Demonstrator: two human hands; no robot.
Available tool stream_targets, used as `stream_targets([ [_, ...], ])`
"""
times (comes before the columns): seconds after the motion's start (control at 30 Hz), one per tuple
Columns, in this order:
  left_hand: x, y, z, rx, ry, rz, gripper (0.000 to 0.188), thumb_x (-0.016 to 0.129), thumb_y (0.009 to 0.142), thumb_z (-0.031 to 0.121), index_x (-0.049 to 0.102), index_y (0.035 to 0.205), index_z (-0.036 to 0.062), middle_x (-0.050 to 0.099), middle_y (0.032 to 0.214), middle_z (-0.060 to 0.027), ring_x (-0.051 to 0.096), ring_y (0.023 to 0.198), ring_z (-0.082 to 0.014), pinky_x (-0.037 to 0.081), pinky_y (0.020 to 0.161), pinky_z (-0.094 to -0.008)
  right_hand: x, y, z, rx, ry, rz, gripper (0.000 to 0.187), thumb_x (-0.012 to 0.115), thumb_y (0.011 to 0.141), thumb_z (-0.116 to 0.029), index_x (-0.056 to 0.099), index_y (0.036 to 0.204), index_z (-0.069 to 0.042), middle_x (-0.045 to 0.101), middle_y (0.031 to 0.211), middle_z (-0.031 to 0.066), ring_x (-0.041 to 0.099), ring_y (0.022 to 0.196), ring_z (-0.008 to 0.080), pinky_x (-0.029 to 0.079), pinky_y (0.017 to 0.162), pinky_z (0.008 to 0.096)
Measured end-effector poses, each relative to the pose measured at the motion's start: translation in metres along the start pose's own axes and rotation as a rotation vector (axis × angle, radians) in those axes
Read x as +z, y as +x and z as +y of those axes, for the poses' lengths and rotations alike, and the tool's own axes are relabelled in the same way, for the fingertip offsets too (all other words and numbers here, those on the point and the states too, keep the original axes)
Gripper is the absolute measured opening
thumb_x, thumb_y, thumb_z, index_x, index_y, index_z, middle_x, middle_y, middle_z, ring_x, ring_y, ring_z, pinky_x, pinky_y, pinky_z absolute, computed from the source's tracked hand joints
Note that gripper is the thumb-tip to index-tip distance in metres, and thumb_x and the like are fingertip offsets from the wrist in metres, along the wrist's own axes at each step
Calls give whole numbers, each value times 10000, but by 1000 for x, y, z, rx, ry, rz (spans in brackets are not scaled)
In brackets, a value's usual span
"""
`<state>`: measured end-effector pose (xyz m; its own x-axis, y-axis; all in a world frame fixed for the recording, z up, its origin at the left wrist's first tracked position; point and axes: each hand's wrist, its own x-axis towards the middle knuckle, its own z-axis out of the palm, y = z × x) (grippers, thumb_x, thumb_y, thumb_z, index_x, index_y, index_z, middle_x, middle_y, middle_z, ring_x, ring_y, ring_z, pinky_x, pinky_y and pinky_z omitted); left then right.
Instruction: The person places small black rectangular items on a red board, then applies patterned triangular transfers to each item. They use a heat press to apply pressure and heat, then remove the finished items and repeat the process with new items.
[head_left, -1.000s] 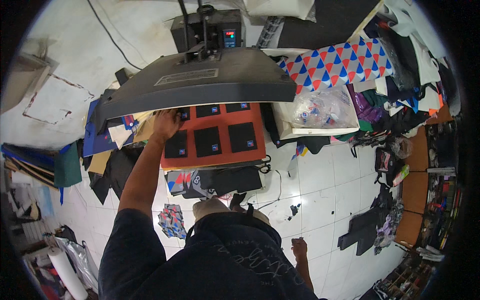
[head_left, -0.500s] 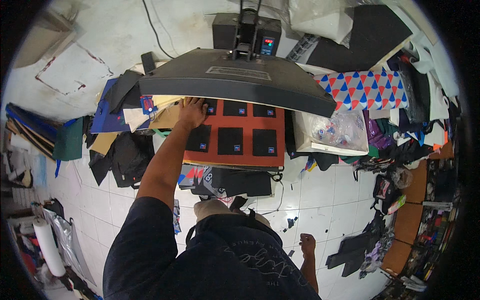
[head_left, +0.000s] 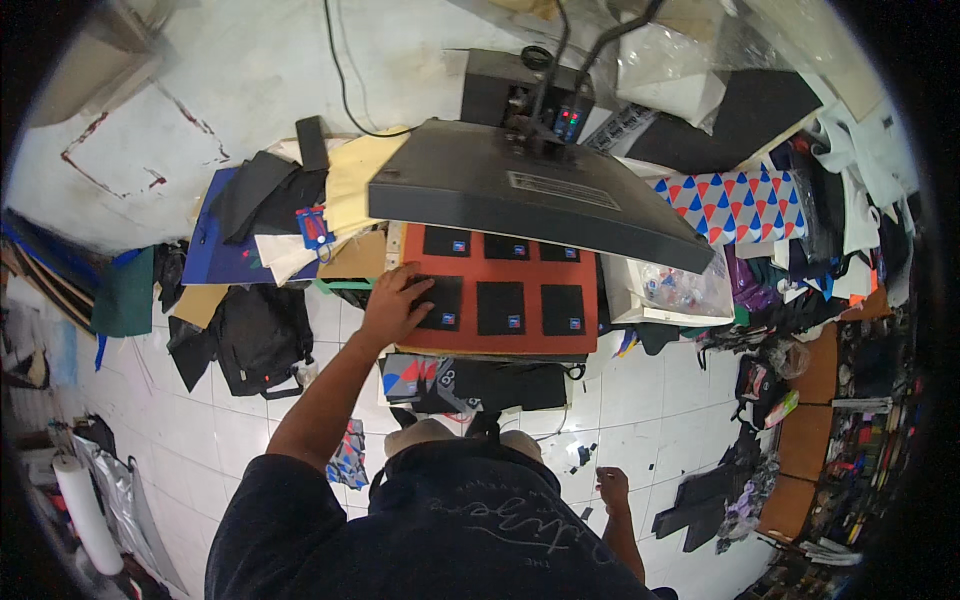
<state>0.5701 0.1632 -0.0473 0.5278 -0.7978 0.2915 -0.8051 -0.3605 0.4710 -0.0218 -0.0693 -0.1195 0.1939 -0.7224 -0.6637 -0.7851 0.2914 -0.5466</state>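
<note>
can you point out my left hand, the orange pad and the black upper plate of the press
Left hand [head_left: 394,308], head view: on its back
Orange pad [head_left: 500,270], head view: bare strip near its middle
Black upper plate [head_left: 488,185], head view: on its top surface

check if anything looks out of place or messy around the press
Yes: small dark scraps lie scattered on the white tile floor, like dropped offcuts, and broken reddish marks stain the wall. The black patches on the red pad look neatly spaced.
</note>
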Motion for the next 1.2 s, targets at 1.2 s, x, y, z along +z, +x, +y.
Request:
stream_targets([
  [1.2,19,-169,39,-767,-116,540,236,610,870,103,614,1082,0,563,1084,-193,545,1041,-308,443,888,-403,6,97,91,-505,-370,-206,227,677,844,-268,657,840,-43,620,683,58,582,570,156,487,531,305],
])
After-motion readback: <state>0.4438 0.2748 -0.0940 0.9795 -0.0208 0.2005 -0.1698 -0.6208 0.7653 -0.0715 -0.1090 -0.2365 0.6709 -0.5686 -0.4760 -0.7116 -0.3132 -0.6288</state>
